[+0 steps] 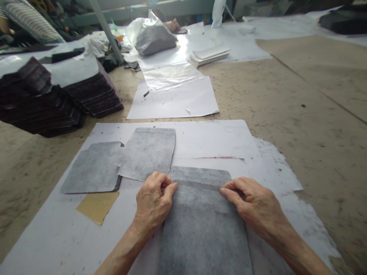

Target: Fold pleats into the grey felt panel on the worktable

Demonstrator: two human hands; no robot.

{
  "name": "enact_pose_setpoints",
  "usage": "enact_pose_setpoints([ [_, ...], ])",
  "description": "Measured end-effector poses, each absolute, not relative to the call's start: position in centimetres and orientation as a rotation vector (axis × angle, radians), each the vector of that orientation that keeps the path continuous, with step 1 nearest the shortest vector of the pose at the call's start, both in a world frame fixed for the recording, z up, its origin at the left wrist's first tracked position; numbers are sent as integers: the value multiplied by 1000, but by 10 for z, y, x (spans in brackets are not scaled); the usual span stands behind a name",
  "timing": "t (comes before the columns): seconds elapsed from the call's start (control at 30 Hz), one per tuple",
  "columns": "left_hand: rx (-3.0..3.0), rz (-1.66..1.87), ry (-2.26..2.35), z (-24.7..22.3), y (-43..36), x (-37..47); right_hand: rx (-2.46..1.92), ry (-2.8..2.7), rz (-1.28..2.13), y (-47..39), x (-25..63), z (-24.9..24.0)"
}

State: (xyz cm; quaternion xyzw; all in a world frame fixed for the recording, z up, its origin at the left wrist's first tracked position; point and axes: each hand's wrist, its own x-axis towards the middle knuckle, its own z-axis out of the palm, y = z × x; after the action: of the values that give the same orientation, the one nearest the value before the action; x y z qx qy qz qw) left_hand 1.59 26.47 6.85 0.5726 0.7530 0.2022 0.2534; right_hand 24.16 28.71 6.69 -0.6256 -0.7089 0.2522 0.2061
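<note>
A large grey felt-like sheet lies in front of me, its near end running out of view. My left hand is closed in a pinch at the sheet's left edge, near its top. At the same height on the right edge, my right hand pinches it between thumb and forefinger. A darker band crosses the sheet between the two hands. Just beyond my left hand lies a smaller grey piece, touching another grey piece farther left. Below that one sits a tan scrap.
White paper covers the work surface under the pieces. Stacks of dark-edged pieces stand at the left. Farther back are a white sheet, a plastic bag, white strips and a slanted metal pole. A person's striped sleeve shows top left.
</note>
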Motion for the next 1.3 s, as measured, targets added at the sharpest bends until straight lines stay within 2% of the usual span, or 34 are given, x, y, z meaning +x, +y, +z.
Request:
enact_pose_setpoints([
  [0.17, 1552, 492, 2044, 71, 269, 15, -1853, -1927, 794, 290, 238, 70],
  [0.43, 1593, 429, 2021, 75, 271, 16, -1901, -1954, 715, 290, 234, 68],
  [0.53, 1660, 436, 2038, 73, 268, 17, -1854, -2000, 539, 285, 233, 66],
  [0.67, 1788, 537, 1980, 70, 266, 15, -1566, -2099, 312, 280, 237, 60],
  [0.93, 1752, 333, 1922, 82, 281, 11, -1749, -2092, 563, 295, 244, 60],
  [1.07, 1706, 322, 1935, 85, 283, 11, -1668, -2059, 674, 294, 244, 62],
  [1.3, 1698, 338, 1913, 82, 280, 10, -1628, -2051, 665, 289, 245, 60],
])
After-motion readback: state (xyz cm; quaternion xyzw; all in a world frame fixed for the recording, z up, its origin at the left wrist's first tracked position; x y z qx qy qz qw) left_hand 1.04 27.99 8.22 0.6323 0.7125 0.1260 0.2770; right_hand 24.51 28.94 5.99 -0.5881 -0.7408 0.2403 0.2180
